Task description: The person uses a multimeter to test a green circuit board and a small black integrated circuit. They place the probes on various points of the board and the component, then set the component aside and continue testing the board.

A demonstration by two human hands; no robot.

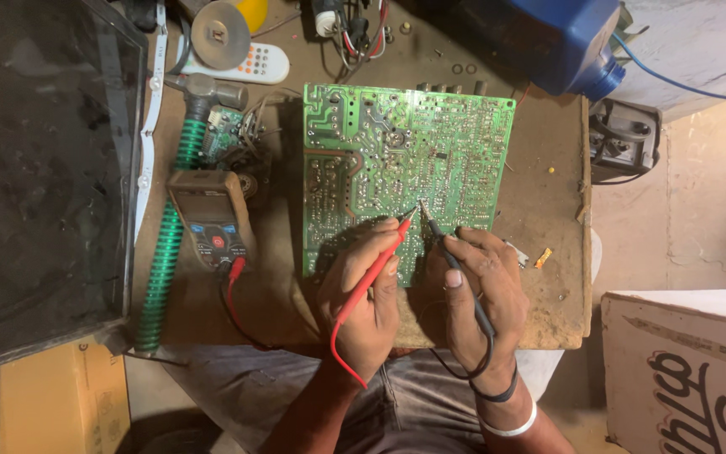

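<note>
Left hand [363, 290], nearest the viewer, pinches a red probe [377, 267]; right hand [481, 290], beside it at three o'clock, pinches a black probe [455, 269]. Both tips meet the green circuit board [405, 160] near its lower middle, close together. The board lies on a worn brown table [548, 219]. Multimeter [210, 220] at nine o'clock; hammer [199, 92] and remote control [249, 63] at eleven o'clock; blue container [560, 38] at one o'clock.
</note>
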